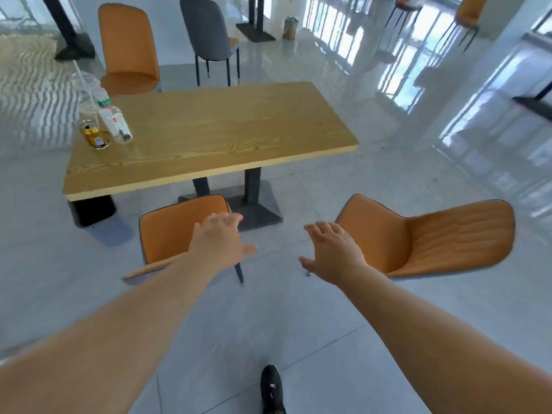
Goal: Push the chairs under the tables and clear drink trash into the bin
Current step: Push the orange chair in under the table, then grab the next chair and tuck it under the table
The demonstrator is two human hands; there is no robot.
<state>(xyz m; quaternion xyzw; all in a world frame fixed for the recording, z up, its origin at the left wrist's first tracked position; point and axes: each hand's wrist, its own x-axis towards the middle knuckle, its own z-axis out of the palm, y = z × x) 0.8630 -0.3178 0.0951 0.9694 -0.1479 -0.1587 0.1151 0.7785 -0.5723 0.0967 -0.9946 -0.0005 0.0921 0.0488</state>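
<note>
A wooden table point(227, 130) stands ahead of me. Two orange chairs sit pulled out on its near side: one point(170, 231) straight in front, the other point(433, 237) turned sideways to the right. My left hand point(219, 243) hovers open over the back of the first chair. My right hand point(331, 249) is open, fingers spread, just left of the sideways chair's seat. Drink trash clusters at the table's far left corner: a clear plastic bottle point(112, 115), a gold can point(94, 137) and a clear cup with a straw point(86, 91).
An orange chair point(128, 49) and a grey chair point(209, 37) stand beyond the table. A black bin point(91, 212) sits under the table's left end. Another cup point(290, 26) rests on the floor far back. My black shoe point(271, 389) is on the grey tiles.
</note>
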